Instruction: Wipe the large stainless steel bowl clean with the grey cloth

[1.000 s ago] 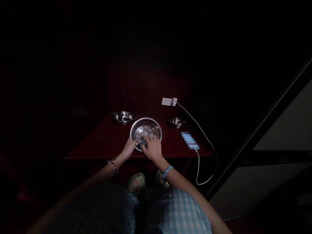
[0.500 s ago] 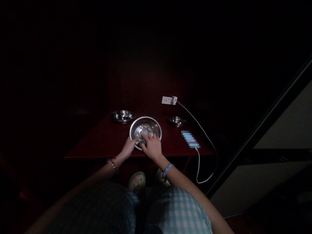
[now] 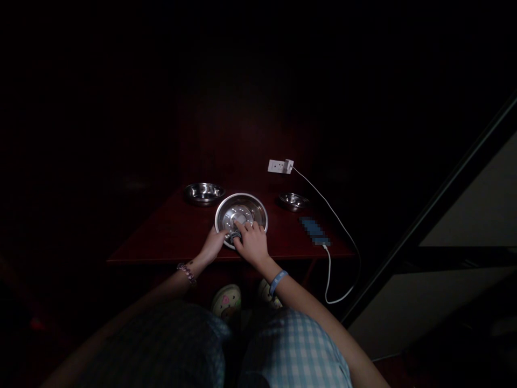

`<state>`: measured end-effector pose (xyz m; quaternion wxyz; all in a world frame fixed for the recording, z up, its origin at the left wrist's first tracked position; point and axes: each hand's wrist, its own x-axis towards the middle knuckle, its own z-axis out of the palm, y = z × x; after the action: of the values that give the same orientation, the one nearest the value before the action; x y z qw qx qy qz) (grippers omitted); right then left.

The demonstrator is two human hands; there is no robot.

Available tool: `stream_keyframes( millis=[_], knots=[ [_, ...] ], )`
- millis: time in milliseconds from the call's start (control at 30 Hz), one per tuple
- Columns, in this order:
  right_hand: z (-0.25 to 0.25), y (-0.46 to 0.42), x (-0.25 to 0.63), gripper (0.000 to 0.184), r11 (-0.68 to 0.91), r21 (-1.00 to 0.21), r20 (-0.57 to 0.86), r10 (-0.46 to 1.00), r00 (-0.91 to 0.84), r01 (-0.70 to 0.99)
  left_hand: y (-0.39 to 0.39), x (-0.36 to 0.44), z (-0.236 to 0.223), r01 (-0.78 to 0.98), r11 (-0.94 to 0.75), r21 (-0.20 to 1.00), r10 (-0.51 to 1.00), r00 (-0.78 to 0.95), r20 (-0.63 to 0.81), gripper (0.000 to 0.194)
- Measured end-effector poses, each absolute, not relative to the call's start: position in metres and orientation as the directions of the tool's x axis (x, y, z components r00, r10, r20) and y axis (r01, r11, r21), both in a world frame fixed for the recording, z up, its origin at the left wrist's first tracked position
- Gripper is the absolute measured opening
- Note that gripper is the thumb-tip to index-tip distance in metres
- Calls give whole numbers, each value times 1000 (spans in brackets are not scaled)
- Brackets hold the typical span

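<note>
A round stainless steel bowl (image 3: 258,207) is tilted toward me near the table's front edge. My left hand (image 3: 212,245) grips its lower left rim, with the thumb inside and the other fingers hidden beneath. Over the lower right rim reaches my right hand (image 3: 254,241), its index finger stretched toward the bowl's bottom and its thumb apart from it. By that fingertip lies a small pale patch (image 3: 241,219); whether it is a label or a reflection I cannot tell. Between thumb and index finger shows a dark, mottled patch (image 3: 235,235), too small to name.
On the dark red table (image 3: 161,237) stand a steel bowl (image 3: 204,194) at the back left and a smaller one (image 3: 294,201) at the back right. A phone (image 3: 315,231) lies at the right, its white cable (image 3: 337,210) running to a wall socket (image 3: 278,166).
The phone's screen has gone from bright to dark. Both hands and the bowl stay in practically the same place.
</note>
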<state>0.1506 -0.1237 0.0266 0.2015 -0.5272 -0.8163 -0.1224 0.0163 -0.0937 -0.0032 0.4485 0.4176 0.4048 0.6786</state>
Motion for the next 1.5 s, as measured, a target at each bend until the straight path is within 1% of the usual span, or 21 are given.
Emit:
stream_keyframes(
  millis=[200,400,533,633,767,933,1000,1033,1067,1133,1167,1233,1300,1367,1400,1433,1500],
  knots=[
    [26,-124,151,51,405,-4,458,814,-359,914,-90,16,-5,-263,-279,924,949,-226,222,37],
    [24,-125,152,50,413,2,465,806,-367,911,-89,16,-8,-256,-282,924,944,-247,219,35],
    [23,-125,154,52,442,-35,480,794,-373,896,-90,16,-7,-272,-276,922,945,-254,208,35],
    [25,-126,158,58,489,-79,494,776,-392,869,-90,16,-6,-307,-250,918,949,-267,169,38],
    [33,-132,165,67,530,-136,535,750,-388,837,-91,16,-5,-327,-237,915,951,-270,150,40],
    [33,-147,182,63,590,-76,544,700,-462,804,-94,16,-4,-365,-225,903,955,-264,131,37],
    [35,-148,201,56,537,-76,571,714,-405,840,-94,16,-4,-381,-210,901,958,-266,111,36],
    [37,-146,214,51,474,-99,596,733,-329,875,-94,16,-4,-383,-201,902,957,-274,98,35],
    [40,-143,230,48,370,-144,620,756,-207,918,-94,16,-4,-381,-195,904,957,-274,92,35],
    [48,-133,264,51,104,-249,623,778,77,963,-94,15,-4,-387,-191,902,959,-267,89,36],
    [51,-127,282,53,16,-258,601,785,148,966,-94,15,-4,-390,-195,900,961,-258,96,37],
    [54,-118,315,55,-70,-193,536,828,165,979,-95,15,-4,-390,-199,899,965,-238,110,40],
    [53,-112,340,53,-104,-103,435,890,139,989,-96,15,-3,-384,-201,901,966,-233,116,42],
    [49,-110,355,51,-72,-64,306,948,88,995,-96,16,-3,-375,-215,902,962,-240,130,43],
    [47,-110,358,50,-60,-73,279,957,78,996,-95,16,-3,-370,-227,901,960,-239,144,44],
    [45,-110,358,50,-59,-104,299,950,88,993,-95,16,-4,-368,-240,898,958,-238,159,46],
    [45,-110,349,52,-56,-210,436,888,145,976,-94,16,-4,-365,-258,895,956,-231,182,49]
  ],
)
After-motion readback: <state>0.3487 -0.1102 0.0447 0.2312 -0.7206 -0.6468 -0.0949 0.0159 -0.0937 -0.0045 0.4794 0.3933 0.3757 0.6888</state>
